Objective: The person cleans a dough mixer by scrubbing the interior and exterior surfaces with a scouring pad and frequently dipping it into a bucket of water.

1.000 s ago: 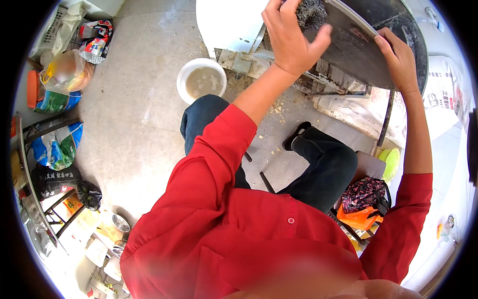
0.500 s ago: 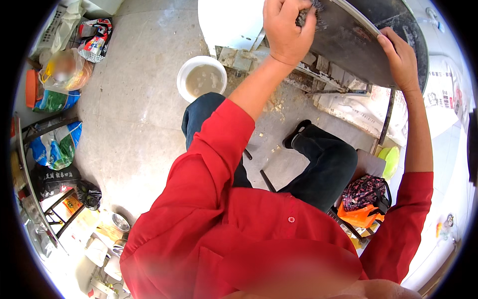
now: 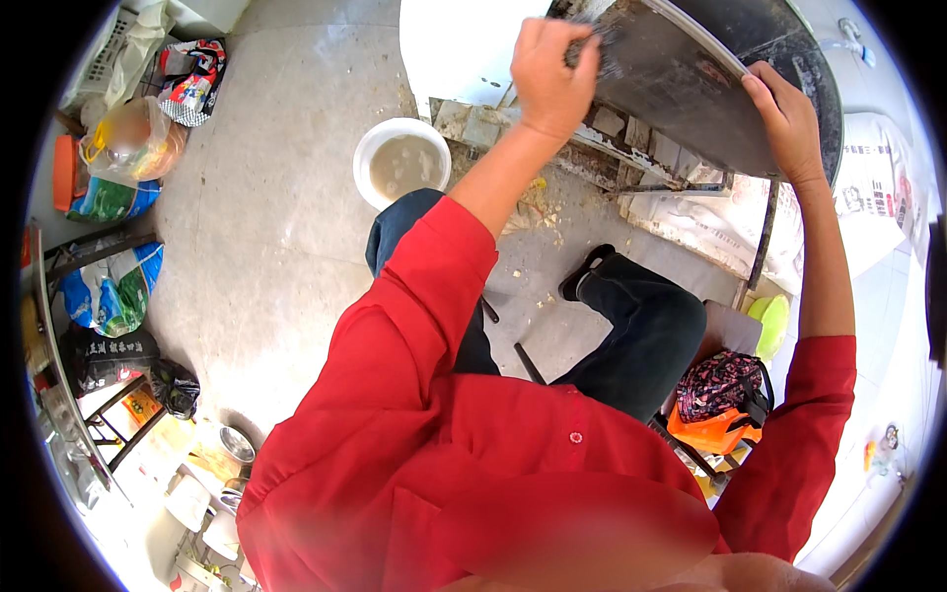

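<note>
White bowl (image 3: 401, 164) holds cloudy liquid; left hand (image 3: 548, 71) clenches what looks like a scrubber (image 3: 584, 47); right hand (image 3: 786, 111) grips the pan (image 3: 691, 84).

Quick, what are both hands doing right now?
Left hand: closed on a dark scrubbing pad, pressed against the big dark pan.
Right hand: gripping the pan's edge.

Large round dark metal pan (image 3: 691, 89), tilted on edge, greyish and scuffed on the facing side, thin rim gripped by the right hand (image 3: 784, 109). Dark wiry scrubber (image 3: 584, 51), mostly hidden in the closed left hand (image 3: 550, 69), pressed against the pan's upper left surface.
</note>
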A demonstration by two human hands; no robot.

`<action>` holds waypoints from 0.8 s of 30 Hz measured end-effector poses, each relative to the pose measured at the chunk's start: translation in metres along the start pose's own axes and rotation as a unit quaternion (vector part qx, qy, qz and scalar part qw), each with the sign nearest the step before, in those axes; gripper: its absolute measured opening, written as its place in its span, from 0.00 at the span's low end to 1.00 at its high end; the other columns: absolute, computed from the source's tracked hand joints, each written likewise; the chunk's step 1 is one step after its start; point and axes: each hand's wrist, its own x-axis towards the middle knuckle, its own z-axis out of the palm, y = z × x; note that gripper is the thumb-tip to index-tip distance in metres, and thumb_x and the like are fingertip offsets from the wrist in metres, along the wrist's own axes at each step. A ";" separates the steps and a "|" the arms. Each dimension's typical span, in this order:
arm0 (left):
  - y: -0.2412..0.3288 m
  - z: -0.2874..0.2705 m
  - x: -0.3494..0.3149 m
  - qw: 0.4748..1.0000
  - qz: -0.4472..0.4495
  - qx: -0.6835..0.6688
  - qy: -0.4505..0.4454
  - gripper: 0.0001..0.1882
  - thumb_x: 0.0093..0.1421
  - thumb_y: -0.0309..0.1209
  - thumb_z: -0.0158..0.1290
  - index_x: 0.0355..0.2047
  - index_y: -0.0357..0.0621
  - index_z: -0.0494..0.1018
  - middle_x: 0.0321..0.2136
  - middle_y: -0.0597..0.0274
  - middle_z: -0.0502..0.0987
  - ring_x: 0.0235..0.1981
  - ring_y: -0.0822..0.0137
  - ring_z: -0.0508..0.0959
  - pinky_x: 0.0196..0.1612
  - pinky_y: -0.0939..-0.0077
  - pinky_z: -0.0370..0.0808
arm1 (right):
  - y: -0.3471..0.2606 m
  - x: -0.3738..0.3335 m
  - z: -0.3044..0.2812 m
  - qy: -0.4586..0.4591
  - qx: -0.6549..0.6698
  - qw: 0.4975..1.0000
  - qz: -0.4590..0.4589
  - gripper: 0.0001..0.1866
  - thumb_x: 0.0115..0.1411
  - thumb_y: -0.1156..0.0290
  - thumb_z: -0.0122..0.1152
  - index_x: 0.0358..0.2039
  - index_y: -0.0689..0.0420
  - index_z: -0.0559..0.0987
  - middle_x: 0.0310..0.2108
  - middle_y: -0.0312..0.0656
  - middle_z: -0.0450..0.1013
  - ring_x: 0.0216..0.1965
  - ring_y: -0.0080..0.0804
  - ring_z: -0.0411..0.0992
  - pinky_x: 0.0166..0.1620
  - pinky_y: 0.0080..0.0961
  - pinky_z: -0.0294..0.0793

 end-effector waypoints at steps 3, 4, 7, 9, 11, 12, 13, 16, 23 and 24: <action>-0.006 -0.004 -0.017 0.995 -0.098 0.019 -0.014 0.07 0.51 0.23 0.62 0.30 0.44 0.75 0.27 0.60 0.72 0.32 0.59 0.73 0.33 0.69 0.70 | 0.001 -0.004 -0.001 -0.012 -0.010 1.000 0.013 0.25 0.65 0.45 0.48 0.37 0.56 0.77 0.27 0.48 0.72 0.31 0.45 0.71 0.40 0.31 0.70; -0.002 -0.004 -0.018 0.993 -0.111 0.027 -0.017 0.07 0.51 0.23 0.61 0.31 0.44 0.75 0.28 0.60 0.72 0.31 0.58 0.73 0.34 0.68 0.70 | 0.000 -0.004 -0.002 -0.014 -0.012 1.000 0.016 0.25 0.65 0.45 0.48 0.37 0.56 0.77 0.27 0.48 0.72 0.31 0.46 0.71 0.39 0.31 0.70; 0.016 0.000 0.014 1.000 0.018 -0.022 0.011 0.08 0.50 0.23 0.61 0.30 0.44 0.74 0.30 0.58 0.71 0.30 0.55 0.73 0.32 0.64 0.69 | -0.001 -0.003 0.001 -0.006 -0.014 1.000 0.010 0.25 0.65 0.45 0.47 0.36 0.56 0.77 0.27 0.48 0.72 0.31 0.46 0.71 0.39 0.32 0.70; 0.038 -0.001 0.037 0.999 0.023 -0.030 0.009 0.08 0.50 0.21 0.60 0.31 0.42 0.74 0.29 0.57 0.71 0.31 0.54 0.72 0.33 0.63 0.69 | -0.001 -0.005 0.003 -0.004 0.003 1.000 0.003 0.25 0.65 0.45 0.47 0.36 0.56 0.77 0.26 0.48 0.71 0.31 0.46 0.71 0.40 0.32 0.69; 0.056 -0.004 0.046 0.999 -0.019 -0.045 -0.012 0.08 0.52 0.18 0.59 0.32 0.38 0.73 0.28 0.53 0.71 0.32 0.54 0.72 0.36 0.63 0.70 | 0.004 -0.003 0.000 0.000 0.005 1.000 -0.002 0.25 0.65 0.45 0.46 0.36 0.56 0.76 0.27 0.49 0.71 0.31 0.46 0.70 0.40 0.32 0.69; 0.050 -0.004 0.041 0.999 0.010 -0.035 -0.021 0.07 0.52 0.18 0.58 0.31 0.38 0.72 0.27 0.53 0.71 0.30 0.53 0.71 0.33 0.63 0.69 | 0.005 -0.002 0.000 0.000 0.001 1.000 -0.003 0.25 0.65 0.44 0.46 0.36 0.56 0.76 0.27 0.49 0.71 0.31 0.47 0.70 0.40 0.32 0.69; 0.034 -0.003 0.027 1.000 -0.015 -0.026 -0.006 0.07 0.51 0.19 0.59 0.30 0.40 0.73 0.27 0.55 0.71 0.30 0.54 0.72 0.33 0.63 0.69 | 0.005 -0.002 0.000 0.001 -0.005 1.000 -0.003 0.25 0.65 0.44 0.46 0.36 0.56 0.76 0.27 0.49 0.70 0.31 0.47 0.70 0.40 0.32 0.69; 0.018 -0.004 0.004 0.995 -0.097 0.001 0.012 0.08 0.49 0.22 0.60 0.29 0.44 0.73 0.29 0.57 0.71 0.31 0.54 0.73 0.32 0.64 0.69 | 0.004 -0.001 0.000 -0.010 -0.014 1.000 0.010 0.25 0.65 0.44 0.45 0.37 0.56 0.76 0.27 0.49 0.71 0.31 0.48 0.70 0.40 0.32 0.69; 0.068 -0.006 0.053 0.993 -0.086 -0.078 -0.014 0.06 0.53 0.18 0.57 0.31 0.39 0.72 0.26 0.53 0.71 0.30 0.53 0.71 0.34 0.63 0.69 | 0.002 -0.004 0.002 -0.005 -0.005 1.000 0.006 0.26 0.65 0.44 0.45 0.37 0.55 0.76 0.27 0.49 0.71 0.32 0.49 0.71 0.40 0.33 0.69; 0.050 0.001 0.047 0.997 -0.010 -0.067 0.023 0.05 0.53 0.19 0.57 0.30 0.39 0.73 0.26 0.54 0.70 0.30 0.55 0.71 0.34 0.64 0.69 | -0.001 -0.002 0.001 -0.006 -0.006 1.000 0.006 0.26 0.65 0.44 0.45 0.37 0.55 0.76 0.27 0.49 0.71 0.32 0.49 0.71 0.40 0.33 0.69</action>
